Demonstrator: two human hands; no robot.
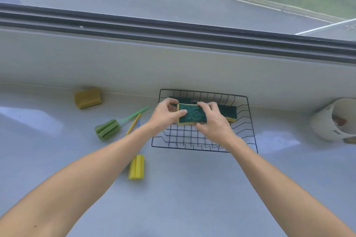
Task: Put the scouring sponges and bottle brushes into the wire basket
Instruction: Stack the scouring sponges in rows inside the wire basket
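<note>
A black wire basket (248, 121) stands on the pale counter against the sill. Over it, my left hand (165, 115) and my right hand (213, 123) both grip one green-and-yellow scouring sponge (192, 114). Two more green sponges lie in the basket behind it, one at the back left (182, 99) and one at the right (229, 112). Outside the basket, a yellow sponge (87, 97) lies at the far left. A green bottle brush (107, 129) and a yellow bottle brush (136, 166) lie left of the basket, their handles crossing under my left forearm.
A white cup (327, 121) lies tipped on its side at the right edge. The raised window sill (173, 63) runs along the back, right behind the basket. A blue stick shows beside the yellow brush handle.
</note>
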